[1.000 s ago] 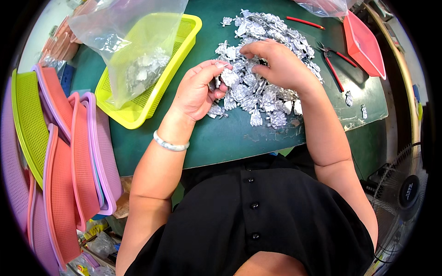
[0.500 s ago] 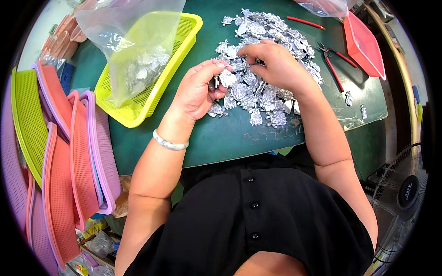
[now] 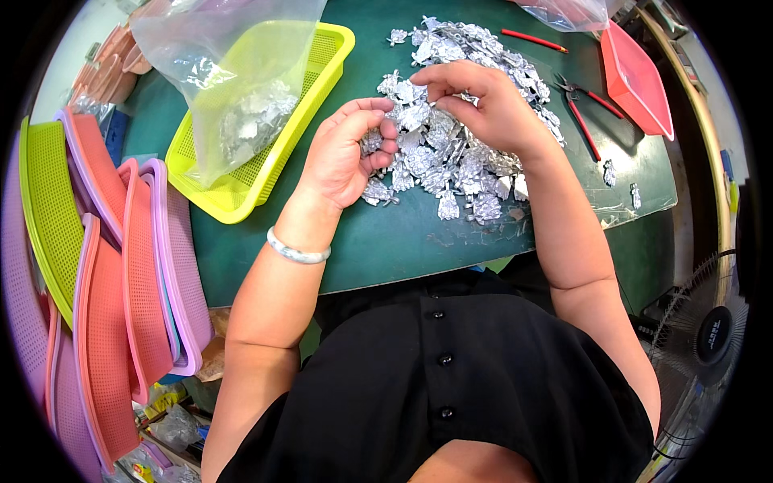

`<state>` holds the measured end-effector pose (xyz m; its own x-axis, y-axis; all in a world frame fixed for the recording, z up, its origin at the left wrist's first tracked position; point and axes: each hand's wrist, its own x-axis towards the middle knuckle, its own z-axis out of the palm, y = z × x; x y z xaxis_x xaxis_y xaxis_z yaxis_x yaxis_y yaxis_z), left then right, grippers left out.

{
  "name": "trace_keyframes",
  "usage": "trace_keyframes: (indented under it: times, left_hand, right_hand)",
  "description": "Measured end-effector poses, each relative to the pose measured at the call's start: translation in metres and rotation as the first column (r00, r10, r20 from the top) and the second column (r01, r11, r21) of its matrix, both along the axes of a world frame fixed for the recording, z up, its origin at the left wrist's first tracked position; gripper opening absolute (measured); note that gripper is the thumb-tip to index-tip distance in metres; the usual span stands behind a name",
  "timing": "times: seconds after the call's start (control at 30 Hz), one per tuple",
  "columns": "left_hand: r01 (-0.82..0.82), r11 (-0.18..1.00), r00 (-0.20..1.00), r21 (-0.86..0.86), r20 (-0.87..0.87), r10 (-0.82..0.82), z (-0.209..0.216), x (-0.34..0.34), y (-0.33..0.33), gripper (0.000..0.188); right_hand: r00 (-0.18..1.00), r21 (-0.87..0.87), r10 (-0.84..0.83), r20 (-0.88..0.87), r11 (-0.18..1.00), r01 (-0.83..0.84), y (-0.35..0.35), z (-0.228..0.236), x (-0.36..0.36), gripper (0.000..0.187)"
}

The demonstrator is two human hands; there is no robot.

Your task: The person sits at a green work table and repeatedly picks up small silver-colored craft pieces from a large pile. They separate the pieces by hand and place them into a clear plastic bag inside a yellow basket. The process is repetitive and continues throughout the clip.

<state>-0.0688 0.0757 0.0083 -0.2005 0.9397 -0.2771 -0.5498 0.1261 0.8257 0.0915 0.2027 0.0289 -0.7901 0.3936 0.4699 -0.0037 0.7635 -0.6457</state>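
Note:
A heap of small silver-coloured metal castings lies on the green table, flat pieces with uneven outlines. My left hand, a marbled bangle on its wrist, is at the heap's left side. Its fingers curl around a silver casting, partly hidden by the thumb and fingers. Over the middle of the heap is my right hand, index finger and thumb spread apart. I see nothing held between them; its other fingers are mostly hidden.
A yellow-green basket at left holds a clear bag of castings. Red-handled pliers, a red pen-like stick and a pink tray are at right. Stacked colored baskets stand left, a fan right.
The casting that showed at my left fingertips is gone from there, and those fingers have shifted. My right hand has moved slightly right, its thumb and index finger farther from the left hand.

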Motion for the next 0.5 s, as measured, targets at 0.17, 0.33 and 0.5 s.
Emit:
trace_keyframes:
  times: [0.17,0.33,0.5]
  left_hand:
    - [0.153,0.985,0.988,-0.076,-0.007,-0.154,0.0045,0.0010,-0.0016,0.014]
    - [0.151,0.985,0.988,-0.082,-0.007,-0.152,0.0011,0.0042,-0.0029,0.012]
    - [0.151,0.985,0.989,-0.078,0.002,-0.151,0.0002,0.0041,-0.0024,0.012]
  right_hand:
    - [0.991,0.026,0.118,-0.057,0.993,-0.117,-0.0062,0.0047,-0.0011,0.031]
    - [0.987,-0.030,0.139,-0.081,0.989,-0.141,-0.0047,0.0005,-0.0029,0.031]
    - [0.989,-0.026,0.129,-0.071,0.991,-0.131,-0.0047,-0.0006,-0.0028,0.033]
